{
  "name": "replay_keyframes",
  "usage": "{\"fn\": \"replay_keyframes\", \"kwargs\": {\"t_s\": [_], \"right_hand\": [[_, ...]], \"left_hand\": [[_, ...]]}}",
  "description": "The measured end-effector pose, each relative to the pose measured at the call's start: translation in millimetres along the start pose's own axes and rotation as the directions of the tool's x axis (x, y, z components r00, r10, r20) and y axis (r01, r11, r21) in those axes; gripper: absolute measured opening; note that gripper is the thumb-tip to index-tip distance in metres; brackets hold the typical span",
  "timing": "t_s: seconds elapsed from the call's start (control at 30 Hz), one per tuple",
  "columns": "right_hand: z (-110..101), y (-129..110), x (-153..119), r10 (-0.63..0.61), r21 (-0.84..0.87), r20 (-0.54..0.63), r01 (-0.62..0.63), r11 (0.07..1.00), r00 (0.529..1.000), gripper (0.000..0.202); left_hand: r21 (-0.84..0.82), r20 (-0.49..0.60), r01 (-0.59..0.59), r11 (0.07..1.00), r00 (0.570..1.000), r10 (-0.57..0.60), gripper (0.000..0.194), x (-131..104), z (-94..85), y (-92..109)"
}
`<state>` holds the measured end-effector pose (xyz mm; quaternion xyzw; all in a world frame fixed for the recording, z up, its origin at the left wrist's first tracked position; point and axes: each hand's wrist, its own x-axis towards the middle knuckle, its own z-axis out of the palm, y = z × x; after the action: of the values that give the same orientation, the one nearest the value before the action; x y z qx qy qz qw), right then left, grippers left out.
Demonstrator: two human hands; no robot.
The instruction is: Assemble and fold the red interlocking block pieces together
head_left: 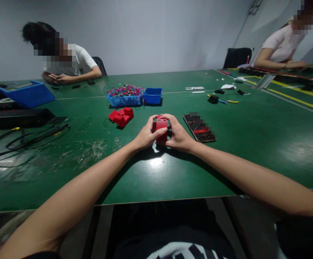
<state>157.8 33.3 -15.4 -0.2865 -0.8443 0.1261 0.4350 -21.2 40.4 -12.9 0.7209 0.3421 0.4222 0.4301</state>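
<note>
A red block with small dark slots in its top stands at the middle of the green table. My left hand holds it from the left, the thumb lying across its front face. From the right, my right hand curls its fingers round the same block. Several more red blocks lie in a loose group to the left, beyond my left hand. A dark phone rests on the table just right of my right hand.
Behind the red blocks are a blue bin of coloured wires and a smaller blue bin. Black cables and a tilted blue tray are at the left. Pliers lie at the right. Two people sit across the table.
</note>
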Motion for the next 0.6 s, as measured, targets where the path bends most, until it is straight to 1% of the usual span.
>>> {"fn": "replay_keyframes", "kwargs": {"t_s": [0.07, 0.13, 0.37, 0.6], "right_hand": [[0.5, 1.0, -0.3, -0.006, -0.012, -0.014, 0.006, 1.000, 1.000, 0.081], [0.8, 1.6, -0.6, -0.006, -0.025, -0.020, 0.005, 1.000, 1.000, 0.082], [0.0, -0.8, -0.6, 0.010, -0.045, -0.011, -0.011, 0.999, 1.000, 0.079], [1.6, -2.6, -0.4, 0.051, -0.073, -0.027, -0.053, 0.996, 0.998, 0.077]], "left_hand": [[0.079, 0.014, -0.003, 0.997, 1.000, 0.002, 0.076, -0.9, -1.1, 0.4], [0.118, 0.022, 0.002, 0.993, 1.000, -0.005, 0.078, -1.0, -2.0, 1.1], [0.123, 0.039, 0.000, 0.992, 0.999, -0.005, 0.079, -1.1, -2.4, 1.9], [0.223, 0.046, -0.001, 0.975, 0.999, -0.009, 0.093, -2.3, -0.6, 4.1]]}}
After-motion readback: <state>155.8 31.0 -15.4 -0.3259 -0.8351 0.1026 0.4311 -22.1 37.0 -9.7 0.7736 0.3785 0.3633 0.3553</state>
